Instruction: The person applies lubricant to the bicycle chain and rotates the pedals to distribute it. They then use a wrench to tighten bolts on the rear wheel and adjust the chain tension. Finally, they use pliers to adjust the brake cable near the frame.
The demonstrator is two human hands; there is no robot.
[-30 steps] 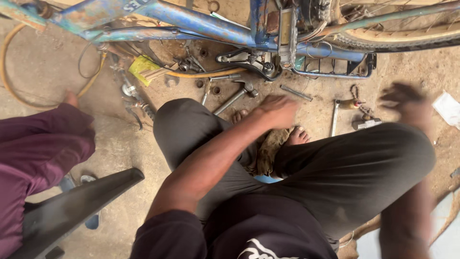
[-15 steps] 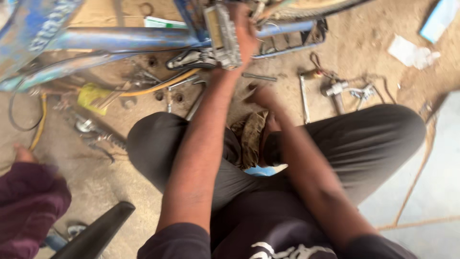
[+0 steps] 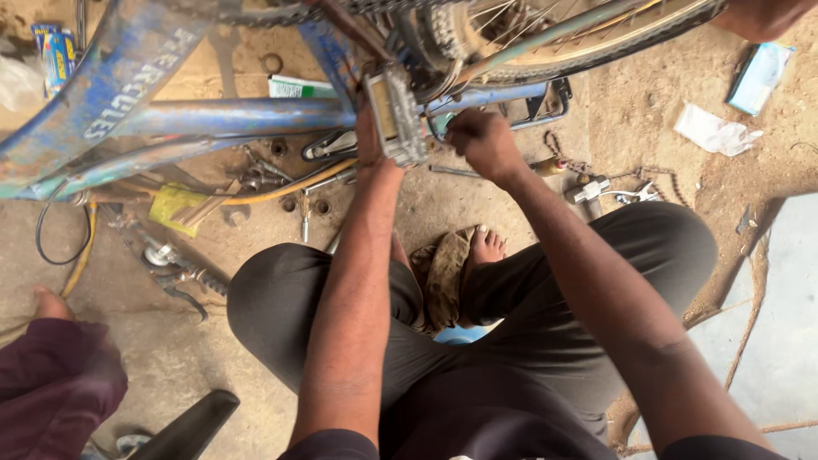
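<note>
Both hands (image 3: 426,140) raised, fingers curled

Dirt floor (image 3: 656,94): crumpled white paper (image 3: 714,132), light-blue packet (image 3: 760,75), yellow rag (image 3: 177,207), loose chain (image 3: 601,173), bystander's maroon trouser leg (image 3: 53,383).

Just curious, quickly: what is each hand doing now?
Left hand: closed on the pedal.
Right hand: closed in a fist by the pedal; what it holds cannot be told.

Grey bicycle pedal (image 3: 396,115) (worn), on crank
</note>
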